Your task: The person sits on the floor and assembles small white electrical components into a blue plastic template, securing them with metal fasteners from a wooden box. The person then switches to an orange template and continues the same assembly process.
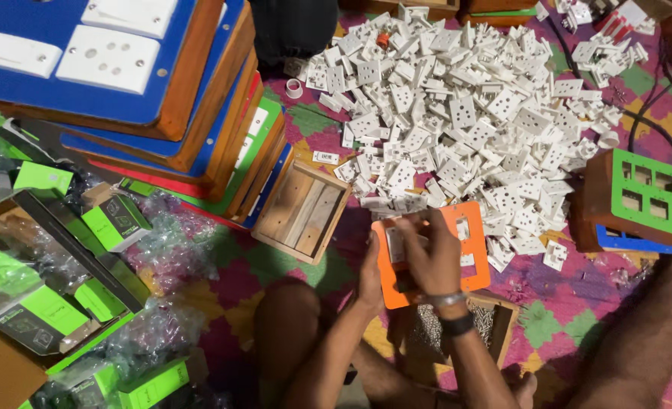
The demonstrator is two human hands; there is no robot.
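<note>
left hand (368,274) – grip clamps orange faceplate's (468,261) edge, steadying it above the lap | right hand (431,254) – grip pinches a white socket module (398,244) against its cutout | socket pile (457,113) within reach on floor

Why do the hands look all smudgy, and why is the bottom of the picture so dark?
In the head view, the right hand is motion-blurred over the orange plate, and the left hand beside it is softer too. The white socket pile is brightly lit and fairly sharp. The bottom edge falls in shadow, and the bubble wrap on the left shows small glints.
</note>
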